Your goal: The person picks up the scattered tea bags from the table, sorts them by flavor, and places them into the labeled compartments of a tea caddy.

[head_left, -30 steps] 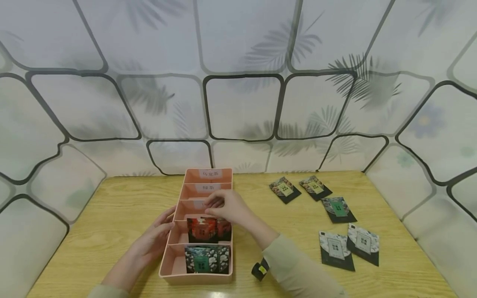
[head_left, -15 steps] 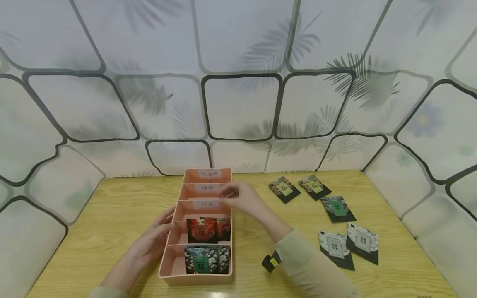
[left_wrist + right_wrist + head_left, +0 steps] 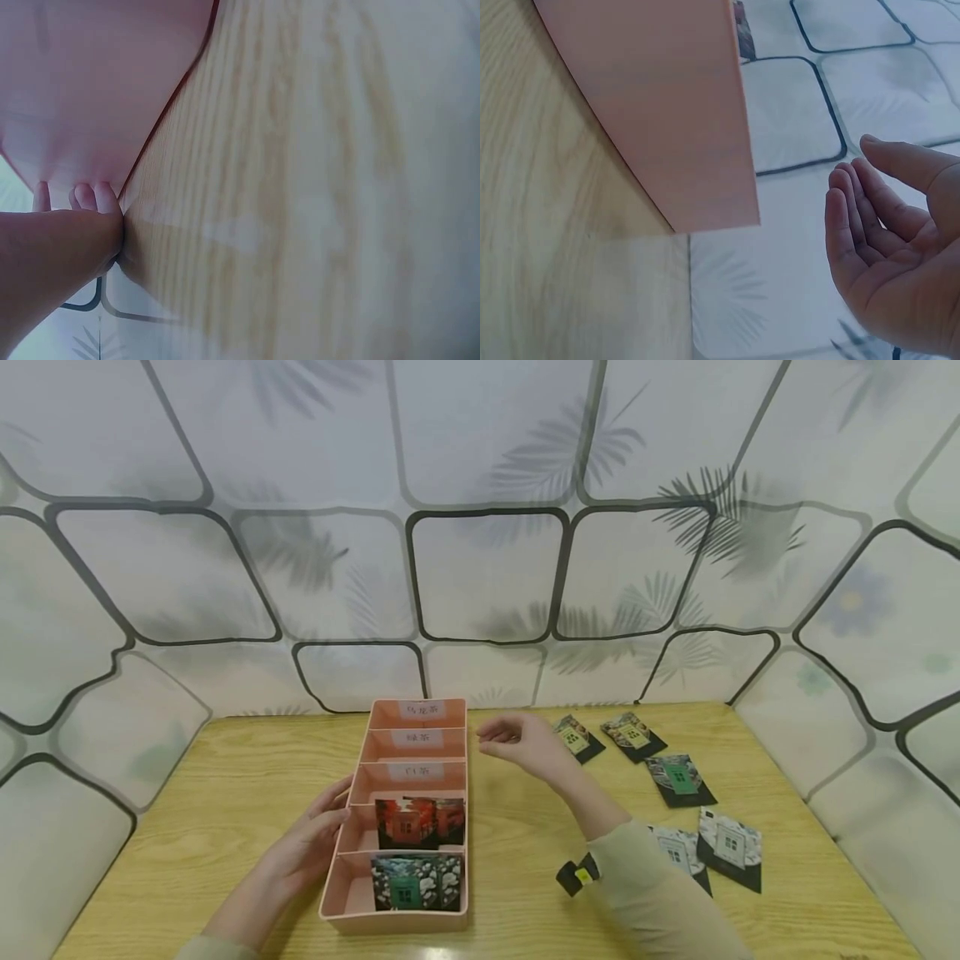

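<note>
the right hand [image 3: 525,745], fingers loosely apart and holding nothing, hovers between the pink box [image 3: 356,793] and the tea packets [image 3: 636,735] just to its right; the left hand [image 3: 311,843] rests flat-fingered against the box's left wall.

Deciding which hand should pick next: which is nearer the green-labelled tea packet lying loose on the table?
Right. The right hand hovers empty just left of the loose packets, close to the green-labelled tea packet. The left hand rests against the pink organizer box, far across.
</note>
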Tool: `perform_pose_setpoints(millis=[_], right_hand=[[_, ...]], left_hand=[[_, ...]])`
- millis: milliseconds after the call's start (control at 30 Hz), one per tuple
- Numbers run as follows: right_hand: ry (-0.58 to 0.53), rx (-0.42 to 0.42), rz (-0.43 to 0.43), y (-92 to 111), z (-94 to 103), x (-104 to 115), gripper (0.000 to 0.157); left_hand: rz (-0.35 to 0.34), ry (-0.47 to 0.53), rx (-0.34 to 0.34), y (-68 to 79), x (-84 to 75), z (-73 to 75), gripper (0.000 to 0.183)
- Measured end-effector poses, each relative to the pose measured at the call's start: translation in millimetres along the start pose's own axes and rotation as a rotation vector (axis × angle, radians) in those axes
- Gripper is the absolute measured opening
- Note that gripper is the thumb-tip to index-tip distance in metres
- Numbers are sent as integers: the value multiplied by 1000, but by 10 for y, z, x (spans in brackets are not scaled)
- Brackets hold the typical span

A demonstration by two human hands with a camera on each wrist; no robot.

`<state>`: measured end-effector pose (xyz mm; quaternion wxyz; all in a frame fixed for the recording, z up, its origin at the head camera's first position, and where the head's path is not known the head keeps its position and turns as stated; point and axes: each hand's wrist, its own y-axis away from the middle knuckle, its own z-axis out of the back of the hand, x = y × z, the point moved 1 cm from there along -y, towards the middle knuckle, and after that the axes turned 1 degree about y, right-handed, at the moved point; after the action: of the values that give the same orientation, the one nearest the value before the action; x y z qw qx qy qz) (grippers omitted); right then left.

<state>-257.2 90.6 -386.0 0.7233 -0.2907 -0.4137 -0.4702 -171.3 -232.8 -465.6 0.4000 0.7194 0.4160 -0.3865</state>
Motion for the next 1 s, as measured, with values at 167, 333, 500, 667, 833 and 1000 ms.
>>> perform_pose_setpoints(millis=[167,333,500,667,833,1000], right_hand=[[-30,-16,-10,77,213,-25,21],[-24,-31,-23,181,424,-44,27],[-22,-43,-41,300,619,-104,27],[27,-78,-83,423,810,-240,31],[60,-108,-109,560,981,-372,34],[82,-134,-114,689,1105,-508,35]], left_hand=[[-12,10,19,1,-7,-4,48],[-17,18,36,-1,-2,2,45],[-10,8,14,2,-1,-1,50],[-11,-1,5,3,0,-8,58],[-20,-7,11,10,0,-14,61],[-29,-6,26,9,3,-5,61]])
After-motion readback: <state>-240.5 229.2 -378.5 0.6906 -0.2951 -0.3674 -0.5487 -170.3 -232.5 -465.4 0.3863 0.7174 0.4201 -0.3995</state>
